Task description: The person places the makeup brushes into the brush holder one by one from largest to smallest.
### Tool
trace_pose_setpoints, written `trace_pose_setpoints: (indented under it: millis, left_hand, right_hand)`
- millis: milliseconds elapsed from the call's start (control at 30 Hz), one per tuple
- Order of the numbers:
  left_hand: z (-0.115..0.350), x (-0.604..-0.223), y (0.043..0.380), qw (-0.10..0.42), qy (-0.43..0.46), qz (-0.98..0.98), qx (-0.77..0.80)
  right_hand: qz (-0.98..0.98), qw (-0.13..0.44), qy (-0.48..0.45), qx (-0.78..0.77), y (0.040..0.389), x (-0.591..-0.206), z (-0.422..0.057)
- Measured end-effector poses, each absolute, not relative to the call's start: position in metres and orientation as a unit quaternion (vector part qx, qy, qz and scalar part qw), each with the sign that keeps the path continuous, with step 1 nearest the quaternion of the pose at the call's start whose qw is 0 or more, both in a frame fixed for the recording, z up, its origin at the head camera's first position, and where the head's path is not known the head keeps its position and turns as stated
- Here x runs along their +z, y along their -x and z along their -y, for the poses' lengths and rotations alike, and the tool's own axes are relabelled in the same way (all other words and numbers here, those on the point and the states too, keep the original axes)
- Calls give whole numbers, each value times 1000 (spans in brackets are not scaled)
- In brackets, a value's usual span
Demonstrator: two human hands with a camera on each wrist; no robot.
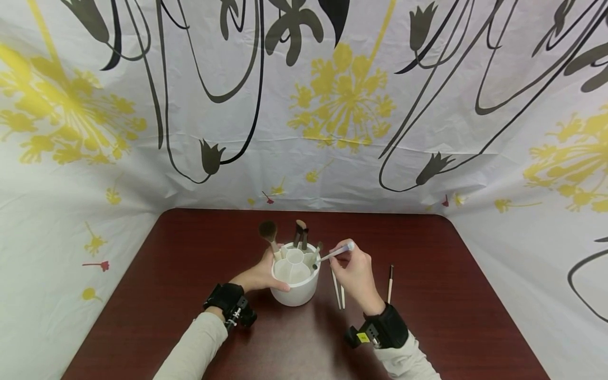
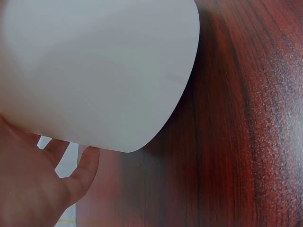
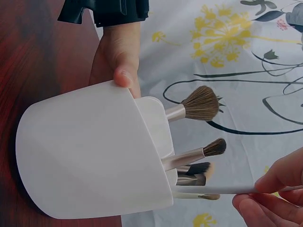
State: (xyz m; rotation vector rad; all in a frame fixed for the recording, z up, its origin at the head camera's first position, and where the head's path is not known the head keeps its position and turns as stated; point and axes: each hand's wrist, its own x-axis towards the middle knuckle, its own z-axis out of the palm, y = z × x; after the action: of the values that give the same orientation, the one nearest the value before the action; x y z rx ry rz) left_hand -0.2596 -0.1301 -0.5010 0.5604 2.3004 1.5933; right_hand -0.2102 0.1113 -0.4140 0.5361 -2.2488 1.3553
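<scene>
A white round brush holder (image 1: 295, 295) with inner compartments stands upright on the table. My left hand (image 1: 260, 274) grips its left side, thumb near the front rim; in the left wrist view, that hand (image 2: 42, 184) lies along the holder's wall (image 2: 109, 75). Inside stand a large fluffy makeup brush (image 3: 201, 103), a smaller brush (image 3: 215, 147) and several others. Between thumb and fingers, my right hand (image 1: 353, 269) pinches a slim pale makeup brush (image 3: 227, 189). This brush slants across the holder's right rim; its lower end is hard to make out.
Right of the holder, two pale-handled sticks (image 1: 342, 298) lie side by side, partly behind the right hand. Farther right lies a dark-tipped brush (image 1: 391, 282), near the right wrist. A patterned white cloth (image 1: 285, 184) hangs behind the dark red table (image 1: 214, 232).
</scene>
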Motion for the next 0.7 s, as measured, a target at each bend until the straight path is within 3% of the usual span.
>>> trace_pose_setpoints:
  millis: [467,700]
  left_hand:
    - [126,-467,244,150,-202,-789,560]
    - [130,-496,257,141,-200,-798,550]
  right_hand:
    - [837,190,-184,479,211,-421,-107]
    - [852,183,-180,455,210,-424,-104]
